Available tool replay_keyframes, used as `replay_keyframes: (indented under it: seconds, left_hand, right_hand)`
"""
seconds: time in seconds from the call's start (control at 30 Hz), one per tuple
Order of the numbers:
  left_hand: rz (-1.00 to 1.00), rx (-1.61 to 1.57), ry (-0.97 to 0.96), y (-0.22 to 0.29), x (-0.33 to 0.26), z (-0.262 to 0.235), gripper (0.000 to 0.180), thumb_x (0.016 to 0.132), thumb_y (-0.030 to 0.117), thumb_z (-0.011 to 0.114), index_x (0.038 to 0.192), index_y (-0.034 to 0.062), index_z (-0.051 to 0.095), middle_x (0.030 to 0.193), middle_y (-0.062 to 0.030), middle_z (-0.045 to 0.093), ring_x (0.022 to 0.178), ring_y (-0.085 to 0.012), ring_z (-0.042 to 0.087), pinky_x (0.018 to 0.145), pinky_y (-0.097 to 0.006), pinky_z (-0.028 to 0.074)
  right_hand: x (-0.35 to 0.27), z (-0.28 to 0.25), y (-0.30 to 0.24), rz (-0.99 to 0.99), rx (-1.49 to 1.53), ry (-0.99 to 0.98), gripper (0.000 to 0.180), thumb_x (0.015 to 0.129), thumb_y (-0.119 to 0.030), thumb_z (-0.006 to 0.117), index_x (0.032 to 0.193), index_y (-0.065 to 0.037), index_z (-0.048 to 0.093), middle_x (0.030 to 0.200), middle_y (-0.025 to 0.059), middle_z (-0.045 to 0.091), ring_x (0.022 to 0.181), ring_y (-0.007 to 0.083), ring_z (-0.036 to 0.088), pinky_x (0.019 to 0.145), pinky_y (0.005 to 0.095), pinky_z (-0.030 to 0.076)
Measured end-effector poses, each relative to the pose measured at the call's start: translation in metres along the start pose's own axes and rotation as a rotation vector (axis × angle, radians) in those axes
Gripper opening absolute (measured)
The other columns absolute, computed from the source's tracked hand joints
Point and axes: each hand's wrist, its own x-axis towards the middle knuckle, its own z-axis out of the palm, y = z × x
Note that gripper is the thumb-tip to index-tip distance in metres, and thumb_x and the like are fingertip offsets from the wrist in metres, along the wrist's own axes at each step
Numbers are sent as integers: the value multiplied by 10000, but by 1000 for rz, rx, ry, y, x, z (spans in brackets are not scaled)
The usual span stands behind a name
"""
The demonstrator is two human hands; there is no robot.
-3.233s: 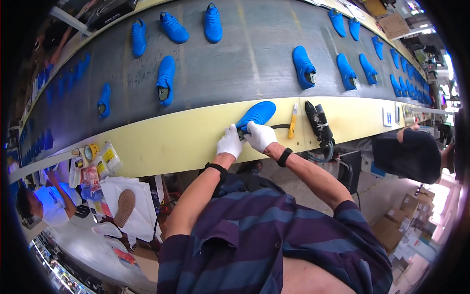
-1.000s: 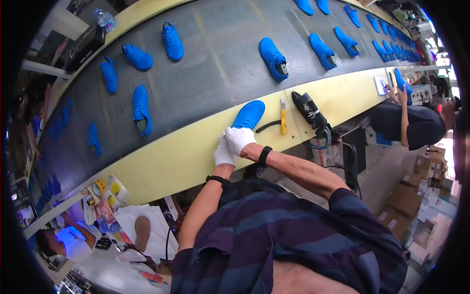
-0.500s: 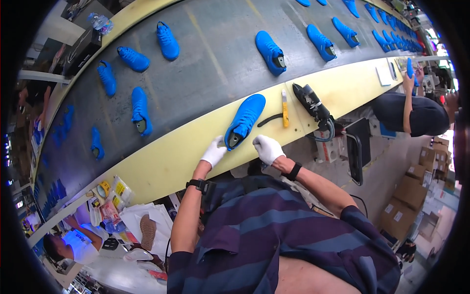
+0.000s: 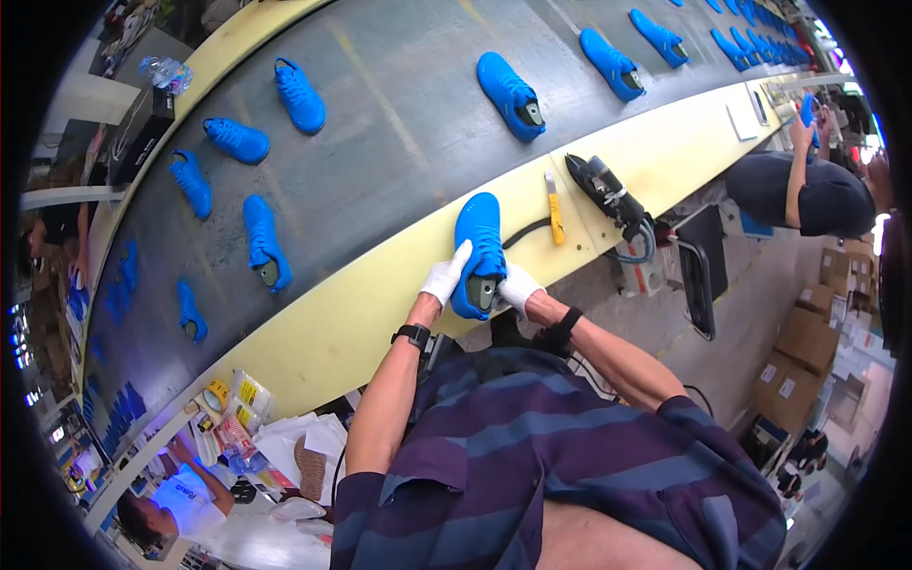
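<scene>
- Since half a second ago, the left hand (image 4: 445, 275) and the right hand (image 4: 518, 287) have come in against the blue shoe (image 4: 482, 239), whose toe has swung to point more squarely toward the far edge of the tabletop (image 4: 370, 328).
- White-gloved, the left hand grips the shoe's left side, thumb laid along it, the other fingers partly hidden.
- Against the heel's right side lies the right hand, also gloved; the shoe covers its fingers, so I cannot tell how far they are open or whether they grip.
- Between the two hands, the shoe spans the tabletop, toe by the far edge and heel by the near edge, its opening toward the person.
- Right of the shoe, a curved black strip (image 4: 528, 230) reaches a yellow-handled cutter (image 4: 555, 211).
- Further right, a black tool (image 4: 608, 197) lies by the near edge.
- Beyond the far edge, a dark belt (image 4: 399, 123) carries more blue shoes (image 4: 511, 97).
</scene>
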Motion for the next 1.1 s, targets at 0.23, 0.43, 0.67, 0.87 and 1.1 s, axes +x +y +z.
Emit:
replay_keyframes:
  seconds: [0.23,0.43,0.67,0.87,1.1]
  left_hand:
    - [301,-398,-180,30,-69,4,737,1089,516,546,1539,-64,481,1487,-162,603,1367,-233,563,1176,-365,412]
    - [514,-313,-113,81,-140,2,666,1102,424,532,1569,-38,430,1479,-158,586,1357,-238,557,1180,-372,404]
    - [649,-311,-83,98,-185,13,699,1084,421,538,1596,-32,391,1496,-148,568,1378,-241,537,1204,-392,373]
    - [303,-933,-485,69,-187,6,783,1059,643,468,1495,-7,496,1258,-262,685,1024,-334,740,855,-434,622]
    - [297,-1352,-806,56,-184,19,778,1015,721,457,1400,49,525,1130,-277,609,679,-345,643,531,-414,589]
  right_hand:
    - [-54,-19,-21,-184,-20,-143,394,1062,-151,519,1433,-50,606,1384,173,682,1277,302,654,1103,393,500]
    - [-64,-38,-21,-605,-204,-95,368,998,-91,608,1364,-54,614,1258,159,721,1166,279,699,1004,384,548]
    - [-104,-55,-54,-812,-208,-22,356,912,20,588,1259,-50,627,1026,191,743,956,403,734,854,435,587]
    - [-151,-57,-93,-818,-371,8,174,884,31,567,1028,-28,645,870,183,724,827,416,724,757,461,578]
    - [-159,-53,-95,-895,-254,-46,174,879,70,568,979,-49,646,881,170,725,835,391,730,752,446,585]
